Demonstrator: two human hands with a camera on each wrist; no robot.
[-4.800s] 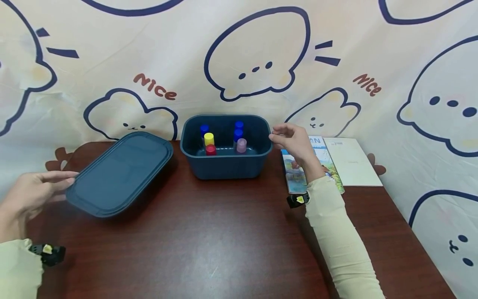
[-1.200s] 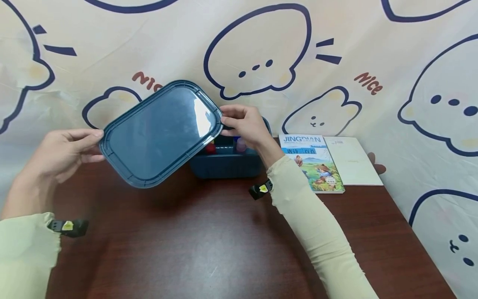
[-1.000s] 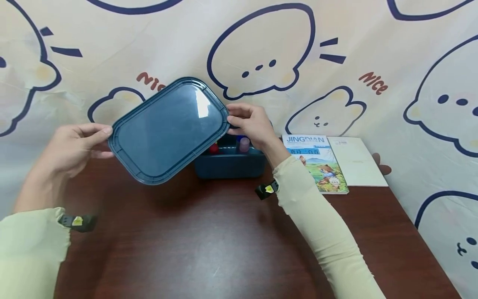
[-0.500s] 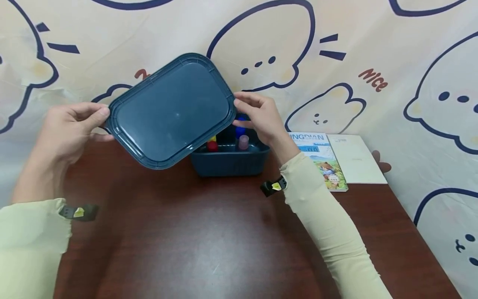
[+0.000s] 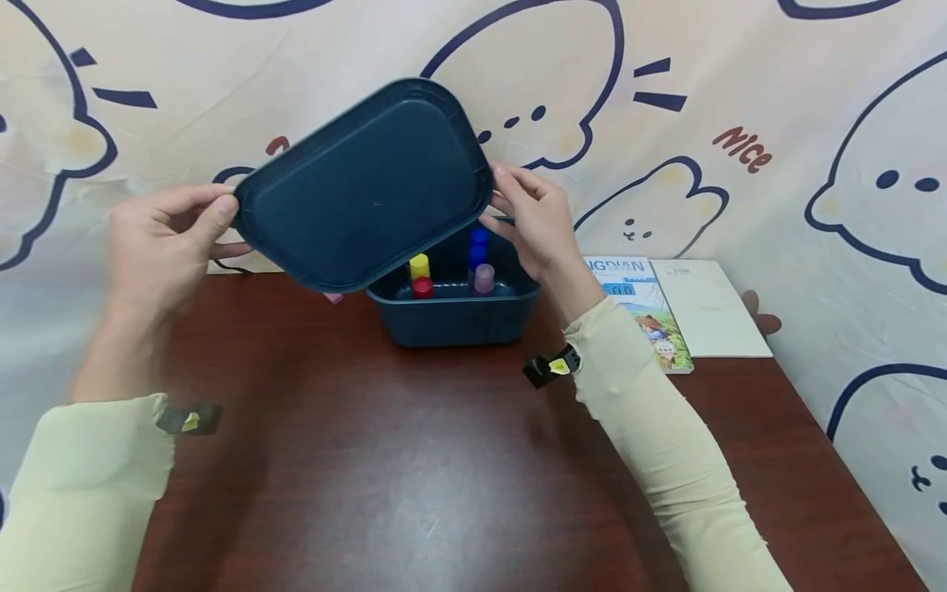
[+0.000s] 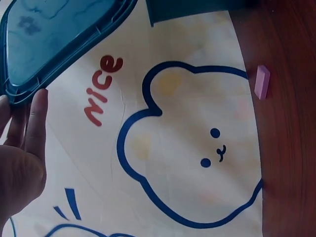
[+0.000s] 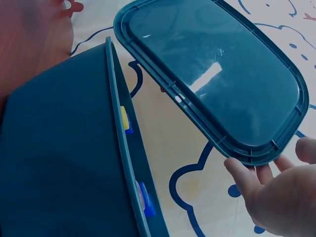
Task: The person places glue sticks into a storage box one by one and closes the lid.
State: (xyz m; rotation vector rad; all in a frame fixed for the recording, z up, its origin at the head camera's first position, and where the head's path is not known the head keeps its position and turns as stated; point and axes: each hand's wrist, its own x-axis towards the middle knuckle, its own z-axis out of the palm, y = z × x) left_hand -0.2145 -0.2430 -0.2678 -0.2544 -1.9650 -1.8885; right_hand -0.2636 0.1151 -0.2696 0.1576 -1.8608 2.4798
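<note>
A dark blue-green plastic lid (image 5: 362,189) hangs tilted in the air, its rimmed face toward the head camera. My left hand (image 5: 166,251) pinches its left corner between thumb and fingers. At its right end my right hand (image 5: 543,226) pinches the edge; the right wrist view shows those fingers (image 7: 242,175) at the lid's rim. Behind and below is the matching open box (image 5: 459,322). Inside stand several capped items, with a yellow cap (image 5: 419,265), a red cap (image 5: 422,288), blue caps (image 5: 478,251) and a pale purple cap (image 5: 484,278). The lid hides the box's back left part.
A small pink block (image 6: 262,82) lies on the brown table (image 5: 355,460) near the wall sheet, partly behind the lid in the head view. Right of the box lie a picture-covered book (image 5: 651,316) and a pale booklet (image 5: 710,308). A cartoon-printed sheet (image 5: 592,49) backs the table.
Earlier, the left hand alone held the lid low at the left while the right hand was at the box rim. Now both hands hold it, raised and farther right. The pink block has come into view.
</note>
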